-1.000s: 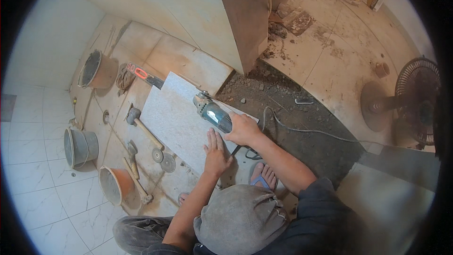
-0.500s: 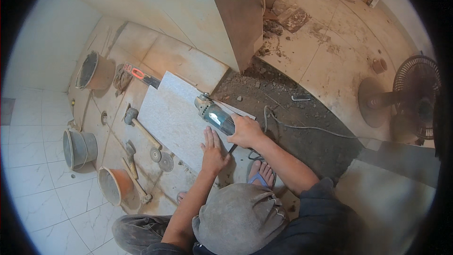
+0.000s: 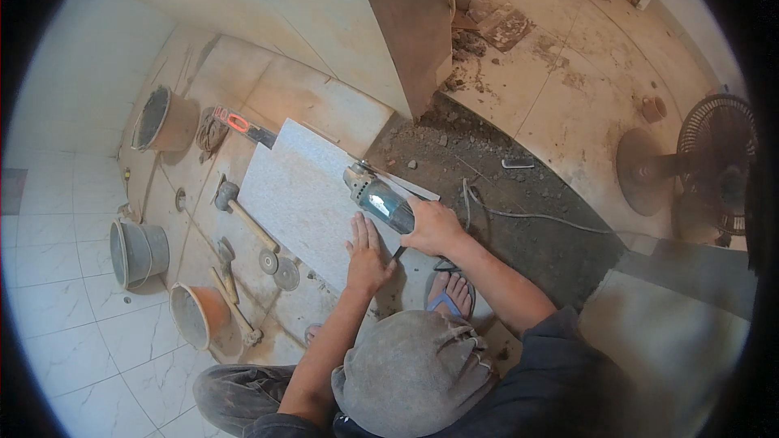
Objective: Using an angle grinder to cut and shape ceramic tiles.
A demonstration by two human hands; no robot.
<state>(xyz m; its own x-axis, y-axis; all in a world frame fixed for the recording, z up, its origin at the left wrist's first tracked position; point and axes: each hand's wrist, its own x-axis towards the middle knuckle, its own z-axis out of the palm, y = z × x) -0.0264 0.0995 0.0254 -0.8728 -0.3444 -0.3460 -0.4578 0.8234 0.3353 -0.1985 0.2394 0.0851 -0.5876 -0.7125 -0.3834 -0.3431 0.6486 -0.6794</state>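
An angle grinder (image 3: pixel 380 199) with a dark grip lies over a pale speckled tile (image 3: pixel 292 203), its head near the tile's upper right edge. My right hand (image 3: pixel 430 227) is wrapped round the rear of the grinder's body. My left hand (image 3: pixel 365 259) rests open on the tile just below the tool, fingers stretched out. A dark level (image 3: pixel 237 122) with an orange handle sticks out from under the tile's upper corner. A mallet (image 3: pixel 227 196) and two round discs (image 3: pixel 286 274) lie at the tile's left.
Three buckets (image 3: pixel 138 255) and hand tools (image 3: pixel 235 312) are at left. Beyond the tile are a white tiled block (image 3: pixel 300 89) and a patch of rubble (image 3: pixel 519 195) crossed by the grinder's cable. A fan (image 3: pixel 710 170) stands at right; containers and debris lie at the upper right.
My right hand and the grinder have shifted a little to the right along the tile edge. My left hand has slid slightly upward on the tile.
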